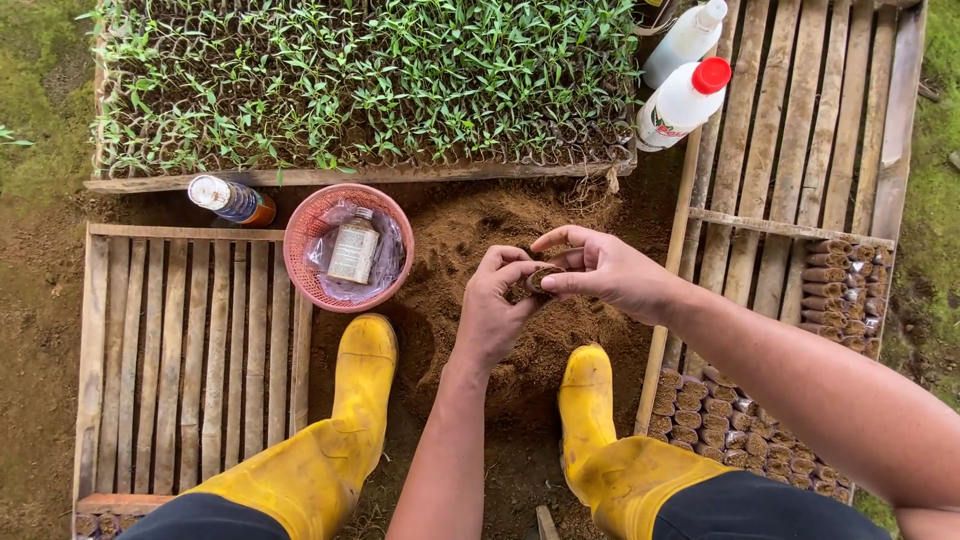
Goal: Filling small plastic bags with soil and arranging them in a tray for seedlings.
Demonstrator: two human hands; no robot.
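My left hand (pixel 497 312) and my right hand (pixel 603 270) meet over a pile of loose brown soil (pixel 470 235) between my yellow rubber boots (pixel 340 430). Together they hold a small soil-filled roll (pixel 540 279), the left cupping it from below, the right pinching its top with thumb and fingers. Rows of similar filled rolls (pixel 745 430) lie packed in the wooden slatted tray (pixel 800 120) to my right.
A tray of green seedlings (pixel 360 80) spans the far side. A pink basket (pixel 300 255) holds a small bottle in plastic. A capped bottle (pixel 232 199) lies beside it. Two white bottles (pixel 684 100) lie on the right tray. A bare slatted tray (pixel 190 350) sits left.
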